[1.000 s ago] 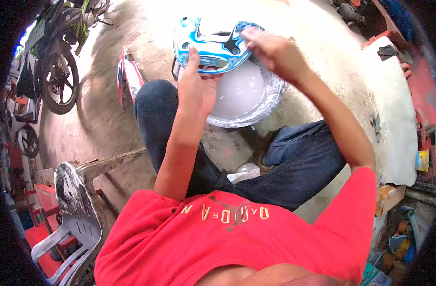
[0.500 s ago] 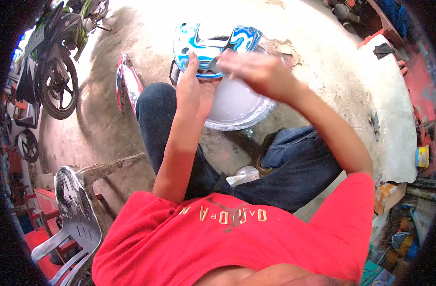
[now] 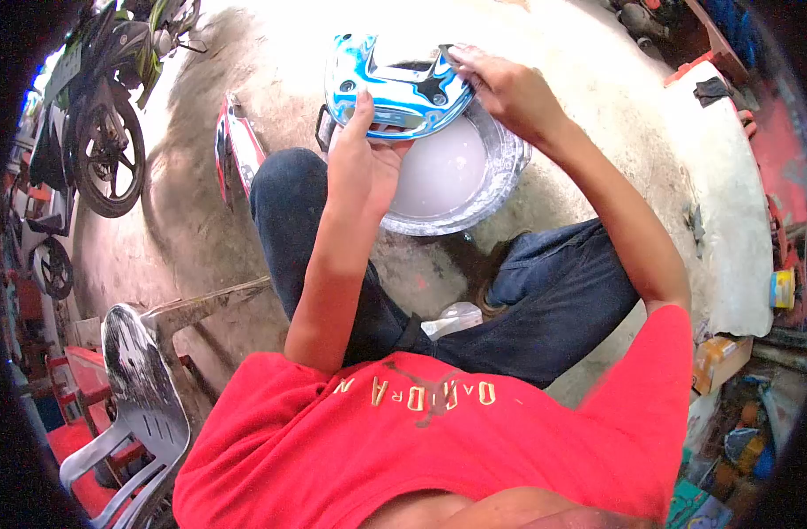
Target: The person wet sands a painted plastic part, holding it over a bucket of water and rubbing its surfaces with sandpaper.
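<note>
My left hand point(image 3: 366, 163) is closed on the lower left edge of a glossy blue-and-white motorcycle panel point(image 3: 395, 91), thumb on its face and fingers beneath. The panel is U-shaped and held over a round basin point(image 3: 509, 167) of milky water point(image 3: 443, 172). At the panel's upper right arm is my right hand point(image 3: 509, 93), its fingers pressed together on a small dark piece that looks like sandpaper point(image 3: 447, 53). Most of that piece is hidden under the fingers.
A red-and-white panel point(image 3: 238, 145) stands on the concrete floor to the left of my knee. Motorcycles point(image 3: 108, 132) are parked further left. A worn plastic chair point(image 3: 143, 379) is at lower left, and a cardboard box point(image 3: 721, 363) lies at right.
My right hand has moved up and right, from the panel's middle to its upper right arm. The panel has tilted slightly, and more of the basin shows. My left hand keeps its hold.
</note>
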A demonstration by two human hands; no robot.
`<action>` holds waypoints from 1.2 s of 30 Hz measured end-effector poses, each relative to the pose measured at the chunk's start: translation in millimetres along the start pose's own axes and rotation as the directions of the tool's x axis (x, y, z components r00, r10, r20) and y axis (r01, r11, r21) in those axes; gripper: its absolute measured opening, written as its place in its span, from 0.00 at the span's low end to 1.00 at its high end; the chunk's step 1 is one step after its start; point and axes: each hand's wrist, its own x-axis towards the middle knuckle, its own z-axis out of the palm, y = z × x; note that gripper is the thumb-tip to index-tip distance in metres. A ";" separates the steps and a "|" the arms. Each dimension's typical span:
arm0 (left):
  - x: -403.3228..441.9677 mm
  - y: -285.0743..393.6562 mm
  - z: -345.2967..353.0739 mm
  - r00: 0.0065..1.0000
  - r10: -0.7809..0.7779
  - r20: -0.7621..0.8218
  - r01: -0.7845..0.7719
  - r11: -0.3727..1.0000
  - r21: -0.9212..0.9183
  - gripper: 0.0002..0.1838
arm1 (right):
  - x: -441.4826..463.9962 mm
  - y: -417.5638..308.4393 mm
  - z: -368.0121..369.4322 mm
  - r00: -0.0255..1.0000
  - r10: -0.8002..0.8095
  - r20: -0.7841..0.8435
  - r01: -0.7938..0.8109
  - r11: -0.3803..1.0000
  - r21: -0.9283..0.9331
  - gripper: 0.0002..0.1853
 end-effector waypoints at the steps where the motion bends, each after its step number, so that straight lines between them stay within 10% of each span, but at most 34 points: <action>1: 1.8 0.7 1.6 1.000 -0.002 -0.011 0.001 1.000 -0.009 0.20 | 0.4 -2.8 2.6 0.995 -0.095 -0.014 0.095 0.995 -0.034 0.17; 7: 7.3 10.0 -18.1 0.998 -0.053 0.025 0.052 0.998 0.046 0.18 | -13.6 -61.6 11.1 0.926 -0.376 -0.012 0.376 0.927 -0.001 0.21; 12: -3.1 9.1 -1.2 1.000 -0.007 0.011 0.008 0.999 -0.049 0.17 | -1.7 -10.7 7.4 0.995 -0.005 -0.098 0.004 1.000 -0.015 0.19; 16: 11.3 12.6 -21.2 0.998 -0.061 0.033 0.062 0.998 -0.010 0.18 | -18.2 -71.2 8.8 0.901 -0.431 -0.056 0.429 0.902 -0.047 0.18; 21: -1.7 11.4 -5.2 0.998 0.048 0.035 -0.046 0.998 -0.047 0.18 | 1.2 -5.9 -9.2 0.997 -0.027 -0.072 0.025 0.999 -0.031 0.16; 26: 10.1 9.7 -20.1 0.998 0.007 0.063 -0.004 0.999 -0.050 0.19 | -17.3 -61.5 6.8 0.907 -0.417 -0.059 0.410 0.907 -0.098 0.15; 31: -5.8 13.0 -2.3 0.996 0.040 0.073 -0.037 0.998 -0.053 0.19 | -0.6 -0.3 -6.0 0.995 -0.050 -0.091 0.041 0.994 -0.103 0.15; 36: 9.6 10.6 -18.5 0.997 0.014 0.070 -0.010 0.999 -0.054 0.20 | -17.1 -57.4 7.8 0.896 -0.441 -0.053 0.434 0.894 -0.117 0.18</action>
